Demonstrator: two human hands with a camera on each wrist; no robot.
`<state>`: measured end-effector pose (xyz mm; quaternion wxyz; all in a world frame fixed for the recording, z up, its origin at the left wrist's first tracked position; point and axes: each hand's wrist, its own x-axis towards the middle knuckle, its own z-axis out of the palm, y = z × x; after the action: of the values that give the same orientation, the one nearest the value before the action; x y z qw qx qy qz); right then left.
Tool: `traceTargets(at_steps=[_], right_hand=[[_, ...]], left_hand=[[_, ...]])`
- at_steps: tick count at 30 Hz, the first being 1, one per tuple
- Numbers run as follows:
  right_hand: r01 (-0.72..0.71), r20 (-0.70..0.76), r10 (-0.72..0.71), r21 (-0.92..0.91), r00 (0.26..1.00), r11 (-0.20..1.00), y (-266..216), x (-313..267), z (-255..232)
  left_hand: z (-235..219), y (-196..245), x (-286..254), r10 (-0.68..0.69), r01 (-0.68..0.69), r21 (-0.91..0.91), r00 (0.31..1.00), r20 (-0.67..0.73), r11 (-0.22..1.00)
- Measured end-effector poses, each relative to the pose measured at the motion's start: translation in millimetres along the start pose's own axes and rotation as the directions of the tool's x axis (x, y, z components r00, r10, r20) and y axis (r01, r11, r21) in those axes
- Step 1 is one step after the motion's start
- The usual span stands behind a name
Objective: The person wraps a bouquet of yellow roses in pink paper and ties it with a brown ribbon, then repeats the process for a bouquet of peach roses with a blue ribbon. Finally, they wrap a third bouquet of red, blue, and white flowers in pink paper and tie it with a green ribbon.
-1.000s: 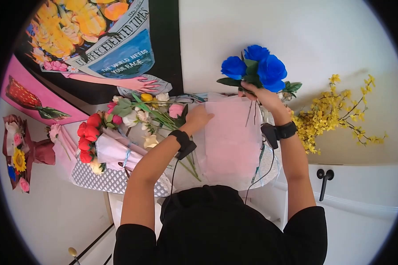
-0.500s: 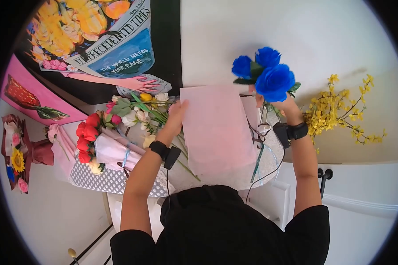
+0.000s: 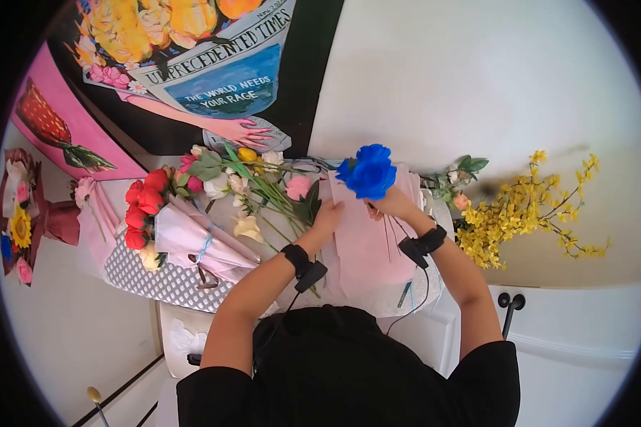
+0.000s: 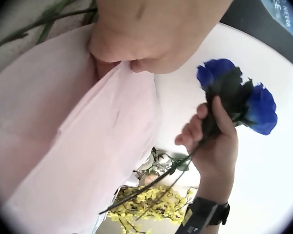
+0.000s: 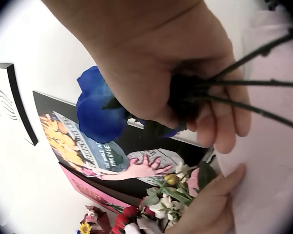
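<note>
My right hand [image 5: 185,92] grips three blue roses [image 3: 372,173] by their stems, just below the blooms. Their dark stems [image 5: 263,83] stick out past the fingers, over the pink wrapping paper [image 3: 367,263]. In the left wrist view the blue roses [image 4: 261,109] lean up and away from the paper. With thumb and curled fingers, my left hand [image 3: 327,219] pinches the left edge of the pink paper [image 4: 107,131], which is lifted and creased there. Part of the fingers is hidden behind the sheet.
Loose flowers, among them a pink rose [image 3: 298,187] and a cream lily [image 3: 248,228], lie left of the paper. Further left is a wrapped bouquet of red roses [image 3: 148,199]. Yellow blossom branches [image 3: 513,220] stand at the right. A painting [image 3: 228,78] leans against the back wall.
The blue roses have come left and down, from beside the paper to above it. The paper, swung left half a second ago, is back to the right with my left hand still at its edge.
</note>
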<state>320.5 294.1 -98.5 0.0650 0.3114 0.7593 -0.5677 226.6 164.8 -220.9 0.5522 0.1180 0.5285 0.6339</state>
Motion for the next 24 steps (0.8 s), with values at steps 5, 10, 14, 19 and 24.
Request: traceTargets(at_steps=[5,10,14,19,24], right_hand=[[-0.136,0.003,0.139,-0.189,0.99,0.973,-24,8,16],[0.226,-0.014,-0.259,-0.445,0.966,0.866,26,41,25],[0.366,-0.103,-0.396,-0.225,0.913,0.903,31,39,36],[0.302,-0.083,-0.394,-0.505,0.915,0.809,35,20,48],[0.388,-0.037,-0.52,-0.623,0.853,0.68,21,-18,32]], left_hand=[[-2,-30,4,-0.022,0.023,-0.027,0.999,0.043,0.999],[10,-24,-25,-0.387,0.404,-0.159,0.913,0.13,0.901],[23,-15,-53,-0.446,0.479,-0.171,0.873,0.199,0.861],[32,-18,-67,-0.546,0.59,-0.154,0.8,0.25,0.793],[45,-7,-85,-0.64,0.684,-0.081,0.713,0.287,0.725]])
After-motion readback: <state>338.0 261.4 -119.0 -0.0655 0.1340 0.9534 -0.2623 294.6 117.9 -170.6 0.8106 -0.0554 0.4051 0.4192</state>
